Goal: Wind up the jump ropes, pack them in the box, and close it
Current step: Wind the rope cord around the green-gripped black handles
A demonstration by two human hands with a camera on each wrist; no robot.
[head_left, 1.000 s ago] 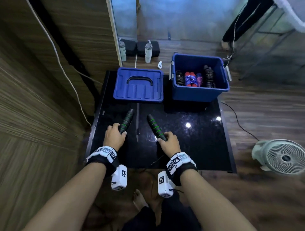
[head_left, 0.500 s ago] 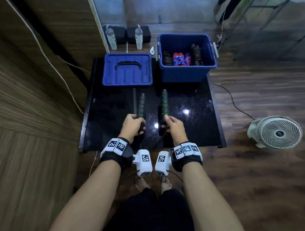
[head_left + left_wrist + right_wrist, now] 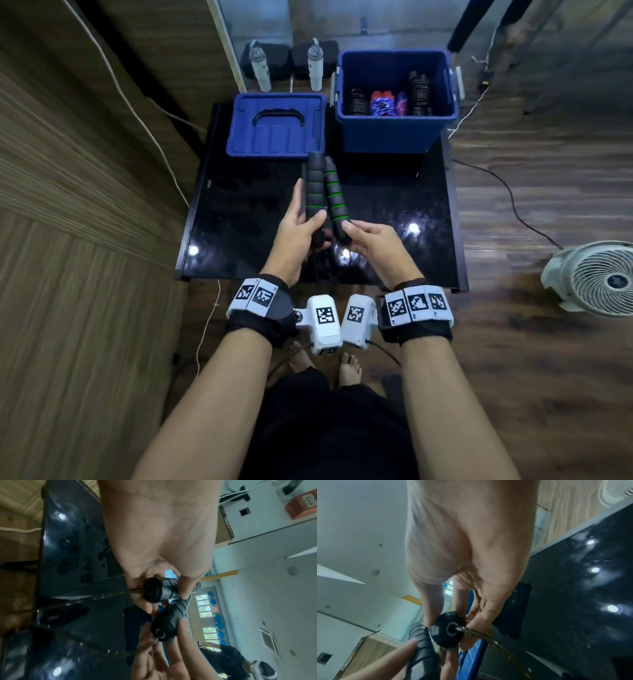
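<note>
Two handles (image 3: 323, 195) I'm gripping, one in each hand (image 3: 298, 230), (image 3: 368, 240); dangling cord (image 3: 96, 595) risks snagging the counter (image 3: 394, 205) edge.

No legible txt or nos., only square coded markers on wrist bands (image 3: 257, 296), wrist cams (image 3: 324, 315)

I see a glossy black table (image 3: 394, 212) standing on a wood-plank floor (image 3: 534, 377). On it, at about eleven o'clock, the blue lid (image 3: 274, 137) lies flat, handle up. At one o'clock, just beside it, stands the open blue box (image 3: 394, 133).
</note>
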